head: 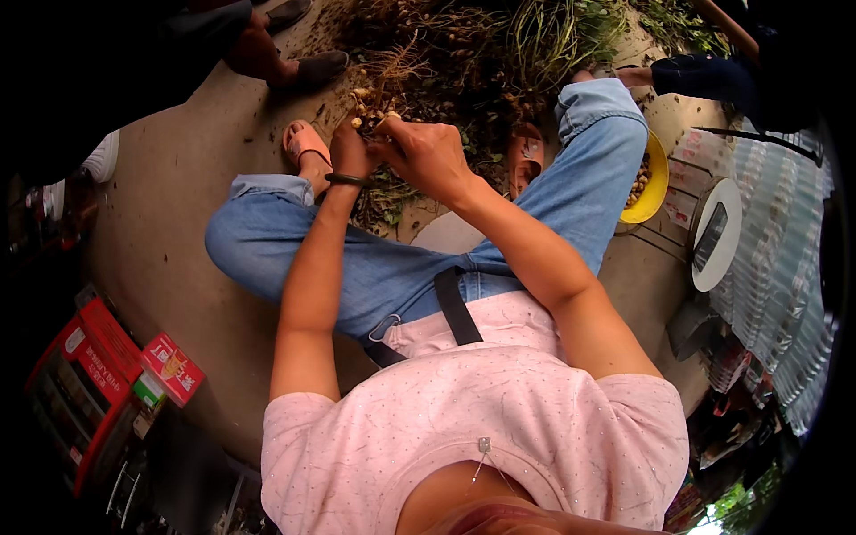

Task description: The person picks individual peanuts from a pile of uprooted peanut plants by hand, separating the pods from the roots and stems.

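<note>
My left hand (351, 148), with a dark bangle at the wrist, grips the stem and roots of an uprooted peanut plant (388, 73) at the upper middle. Pale peanut pods hang on it, close to the fingers. My right hand (428, 152) touches the pods from the right, its thumb and fingers bent around a pale pod (388, 118). Both hands are nearly touching each other. Beyond them lies a heap of peanut plants (461, 53) with dark soil, roots and green stalks.
A yellow bowl (659, 180) of peanuts stands beyond my right knee. Co-workers' feet are at the upper left (307, 70) and upper right (635, 75). A round stool (717, 234) with a phone-like object stands at right; red boxes (172, 368) lie lower left.
</note>
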{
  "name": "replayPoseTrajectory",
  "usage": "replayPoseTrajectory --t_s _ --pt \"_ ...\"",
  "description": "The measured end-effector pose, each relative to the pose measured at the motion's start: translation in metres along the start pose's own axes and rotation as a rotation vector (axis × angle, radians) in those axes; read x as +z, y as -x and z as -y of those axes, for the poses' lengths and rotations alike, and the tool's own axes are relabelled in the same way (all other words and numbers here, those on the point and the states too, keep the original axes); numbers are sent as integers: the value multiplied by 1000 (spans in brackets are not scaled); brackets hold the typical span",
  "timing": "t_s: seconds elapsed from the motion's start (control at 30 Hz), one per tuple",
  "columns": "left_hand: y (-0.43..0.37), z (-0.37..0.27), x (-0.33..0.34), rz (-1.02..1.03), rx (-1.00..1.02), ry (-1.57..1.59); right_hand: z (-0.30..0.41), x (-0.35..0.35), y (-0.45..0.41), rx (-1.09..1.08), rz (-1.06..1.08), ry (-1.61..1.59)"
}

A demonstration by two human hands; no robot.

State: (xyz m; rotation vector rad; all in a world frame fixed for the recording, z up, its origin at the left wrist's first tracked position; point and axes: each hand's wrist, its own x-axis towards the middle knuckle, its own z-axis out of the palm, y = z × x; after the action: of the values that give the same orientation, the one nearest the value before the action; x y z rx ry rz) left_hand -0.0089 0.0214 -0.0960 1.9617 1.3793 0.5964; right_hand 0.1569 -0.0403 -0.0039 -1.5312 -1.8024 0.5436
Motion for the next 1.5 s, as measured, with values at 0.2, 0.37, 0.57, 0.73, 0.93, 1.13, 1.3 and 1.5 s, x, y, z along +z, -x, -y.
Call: replayPoseTrajectory --t_s 0.2,0.37,0.57,0.73,0.93,1.13,1.3,1.5 --pt "1 -30 3 -73 56 5 -7 -8 11 69 -58 -164" --pt "-3 5 -6 -79 22 -65 16 -34 26 332 129 -818" --pt "-1 -25 -6 -135 145 -57 -15 -33 22 705 135 -1354" --pt "5 -42 -12 -136 62 -205 8 -42 9 417 101 -861" --pt "4 -41 -10 -103 147 -270 16 -21 7 112 -13 -54" --pt "4 -44 -9 -179 148 -357 15 -19 10 18 -42 -283" --pt "4 -46 -12 -125 118 -531 19 -47 10 464 154 -1360" --pt "5 -58 -8 -142 239 -617 -2 -38 0 366 -39 -802"
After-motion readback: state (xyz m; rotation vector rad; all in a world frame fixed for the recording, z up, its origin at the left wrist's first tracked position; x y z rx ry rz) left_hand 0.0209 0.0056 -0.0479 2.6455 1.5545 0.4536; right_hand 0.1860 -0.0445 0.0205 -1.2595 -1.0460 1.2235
